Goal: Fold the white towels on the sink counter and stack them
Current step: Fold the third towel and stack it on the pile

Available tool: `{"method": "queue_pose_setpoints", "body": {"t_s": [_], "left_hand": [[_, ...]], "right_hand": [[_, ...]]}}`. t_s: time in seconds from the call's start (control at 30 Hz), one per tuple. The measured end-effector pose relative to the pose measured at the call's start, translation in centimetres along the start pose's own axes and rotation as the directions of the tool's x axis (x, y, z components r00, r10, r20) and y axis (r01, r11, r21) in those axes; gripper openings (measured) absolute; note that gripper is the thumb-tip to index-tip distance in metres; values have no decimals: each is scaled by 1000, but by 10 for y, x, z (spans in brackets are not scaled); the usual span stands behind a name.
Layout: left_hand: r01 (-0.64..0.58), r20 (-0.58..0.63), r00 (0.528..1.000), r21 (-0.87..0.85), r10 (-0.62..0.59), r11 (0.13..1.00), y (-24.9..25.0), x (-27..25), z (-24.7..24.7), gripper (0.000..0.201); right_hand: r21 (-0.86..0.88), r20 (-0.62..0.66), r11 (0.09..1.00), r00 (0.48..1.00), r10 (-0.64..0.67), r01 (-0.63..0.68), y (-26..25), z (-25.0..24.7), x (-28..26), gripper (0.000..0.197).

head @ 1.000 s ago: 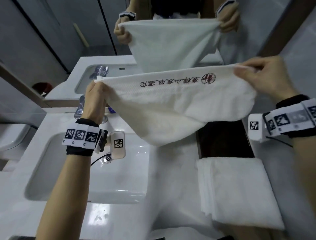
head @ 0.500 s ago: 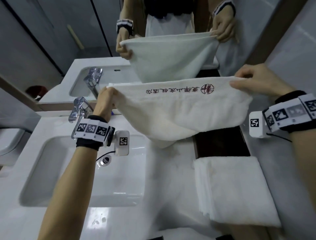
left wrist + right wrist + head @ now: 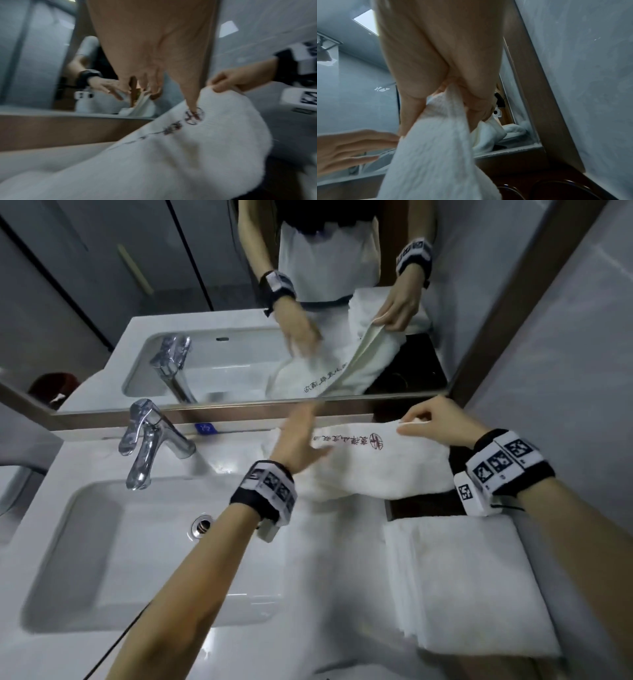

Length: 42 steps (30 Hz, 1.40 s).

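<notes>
The left hand (image 3: 301, 440) has let go of its corner and is seen flat, fingers straight, over the towel (image 3: 370, 467), now lowered onto the counter (image 3: 308, 577) beside the tap (smoothing is judged next). Its far corner is still pinched by the right hand (image 3: 435, 419); a folded stack (image 3: 462, 583) lies nearer.

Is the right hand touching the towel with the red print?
Touching. The right wrist view shows the right hand pinching the towel corner between thumb and fingers.

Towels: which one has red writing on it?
The towel pinched by the right hand, by the mirror; the folded towel nearer the person is plain white.
</notes>
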<state>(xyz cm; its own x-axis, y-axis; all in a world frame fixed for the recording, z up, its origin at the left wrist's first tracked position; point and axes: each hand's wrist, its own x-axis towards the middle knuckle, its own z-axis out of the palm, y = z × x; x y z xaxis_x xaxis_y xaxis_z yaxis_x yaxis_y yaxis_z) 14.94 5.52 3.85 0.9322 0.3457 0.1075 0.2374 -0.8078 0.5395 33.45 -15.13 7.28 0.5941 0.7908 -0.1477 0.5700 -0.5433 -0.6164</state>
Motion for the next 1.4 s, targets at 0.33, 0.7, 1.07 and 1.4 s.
{"method": "queue_pose_setpoints", "body": {"t_s": [0.33,0.7,1.07,1.4], "left_hand": [[-254,264,929,-56,260,965,60,30,40,31],[-104,-152,988,-603,14,791,9,-20,0,29],[-9,-166,976,-683,-143,730,17,-24,1,16],[26,-120,987,-523,-103,852,-2,-29,15,13]], "right_hand": [[474,-38,880,999,0,18,5,3,-19,15],[351,529,866,839,132,-357,5,30,-30,57],[157,53,984,996,74,-81,-50,65,-37,67],[471,-348,870,876,333,-144,-12,15,-33,34]]}}
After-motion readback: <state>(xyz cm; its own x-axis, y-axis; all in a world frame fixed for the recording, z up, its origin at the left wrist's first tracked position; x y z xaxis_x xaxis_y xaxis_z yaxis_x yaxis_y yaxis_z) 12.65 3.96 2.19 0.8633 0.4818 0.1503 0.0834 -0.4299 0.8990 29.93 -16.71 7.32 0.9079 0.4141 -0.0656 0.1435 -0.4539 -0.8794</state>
